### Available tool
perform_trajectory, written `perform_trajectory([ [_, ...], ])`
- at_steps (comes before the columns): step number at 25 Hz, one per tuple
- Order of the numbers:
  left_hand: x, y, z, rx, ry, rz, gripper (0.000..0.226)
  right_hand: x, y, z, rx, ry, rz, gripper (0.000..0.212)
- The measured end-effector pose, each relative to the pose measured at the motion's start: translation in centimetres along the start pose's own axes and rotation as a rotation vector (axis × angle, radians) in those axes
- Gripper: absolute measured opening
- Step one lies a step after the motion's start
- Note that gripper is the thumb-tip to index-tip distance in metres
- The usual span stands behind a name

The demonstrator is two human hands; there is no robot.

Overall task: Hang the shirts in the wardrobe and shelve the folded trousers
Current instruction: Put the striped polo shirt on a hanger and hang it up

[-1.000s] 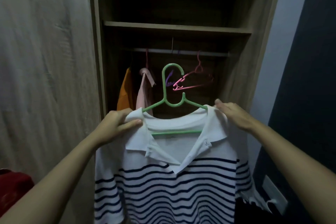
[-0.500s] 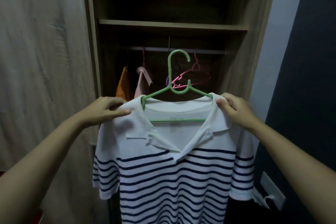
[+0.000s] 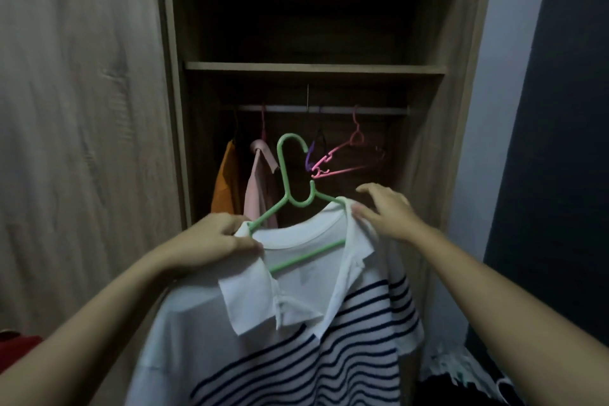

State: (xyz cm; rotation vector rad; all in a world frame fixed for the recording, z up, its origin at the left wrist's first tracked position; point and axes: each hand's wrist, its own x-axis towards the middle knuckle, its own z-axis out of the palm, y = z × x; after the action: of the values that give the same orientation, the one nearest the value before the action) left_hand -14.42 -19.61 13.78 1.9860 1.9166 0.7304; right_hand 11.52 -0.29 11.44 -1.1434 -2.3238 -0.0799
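Observation:
A white polo shirt with navy stripes (image 3: 296,333) hangs on a green plastic hanger (image 3: 290,181), tilted with its left end lower. My left hand (image 3: 211,241) grips the shirt's left shoulder together with the hanger's left end. At the right shoulder, my right hand (image 3: 385,211) has its fingers spread, fingertips just touching the fabric. The hanger's hook sits below the wardrobe rail (image 3: 316,109), not on it.
On the rail hang an orange garment (image 3: 227,181), a pink shirt (image 3: 260,181), a purple hanger (image 3: 311,155) and bare pink hangers (image 3: 349,155). A wooden shelf (image 3: 313,68) spans above. The wardrobe door (image 3: 82,142) stands left, a wall to the right, something red (image 3: 16,349) low left.
The hanger has tipped, its left end dropping. My right hand has loosened its pinch on the right shoulder and spread its fingers. My left hand still holds.

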Motion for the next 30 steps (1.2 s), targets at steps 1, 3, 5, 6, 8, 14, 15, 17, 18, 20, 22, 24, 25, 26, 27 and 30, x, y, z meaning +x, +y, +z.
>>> perform_trajectory([
  [1,0.4,0.3,0.6,0.061,0.031,-0.057,0.019,0.3,-0.4,0.5,-0.015,-0.042,0.023,0.059],
  [3,1.6,0.7,1.9,0.089,0.106,-0.151,0.021,0.9,-1.3,1.4,0.021,-0.079,0.061,0.063],
  [5,3.2,1.0,2.9,0.045,0.179,-0.221,0.018,1.3,-2.2,2.5,0.064,-0.035,0.091,0.064],
  [6,4.4,0.9,3.2,0.033,0.209,-0.246,0.018,1.6,-2.6,3.0,0.093,0.004,0.110,0.064],
  [8,6.9,0.7,3.4,0.029,0.247,-0.289,0.021,2.4,-3.2,4.0,0.171,0.065,0.156,0.063],
  [14,15.7,0.6,1.9,0.007,0.362,-0.316,0.022,8.2,-3.6,5.4,0.202,0.119,0.112,0.063],
  [15,17.5,0.7,1.3,0.020,0.388,-0.310,0.016,9.8,-3.5,5.4,0.199,0.124,0.098,0.063],
  [17,21.3,0.4,-0.3,0.028,0.457,-0.315,0.037,13.0,-3.4,5.6,0.164,0.139,0.076,0.062],
  [18,23.1,0.4,-1.2,0.049,0.471,-0.325,0.041,14.5,-3.4,5.9,0.132,0.143,0.065,0.062],
  [20,26.5,0.3,-2.5,0.105,0.494,-0.332,0.039,17.1,-3.2,6.8,0.095,0.140,0.045,0.062],
  [22,29.5,0.3,-3.2,0.136,0.509,-0.327,0.037,18.7,-2.9,8.0,0.082,0.119,0.024,0.062],
  [24,32.2,0.1,-3.8,0.117,0.528,-0.318,0.034,20.1,-2.5,9.2,0.053,0.105,-0.006,0.062],
  [25,33.3,-0.1,-4.0,0.104,0.532,-0.309,0.033,20.6,-2.2,9.6,0.032,0.101,-0.020,0.062],
  [26,34.2,-0.2,-4.2,0.101,0.531,-0.308,0.032,21.1,-1.9,10.0,0.010,0.099,-0.033,0.062],
  [27,35.1,-0.4,-4.1,0.109,0.529,-0.312,0.033,21.4,-1.6,10.3,-0.012,0.097,-0.043,0.062],
  [30,36.8,-1.1,-2.6,0.201,0.480,-0.341,0.035,21.8,-0.8,10.8,-0.060,0.081,-0.056,0.061],
])
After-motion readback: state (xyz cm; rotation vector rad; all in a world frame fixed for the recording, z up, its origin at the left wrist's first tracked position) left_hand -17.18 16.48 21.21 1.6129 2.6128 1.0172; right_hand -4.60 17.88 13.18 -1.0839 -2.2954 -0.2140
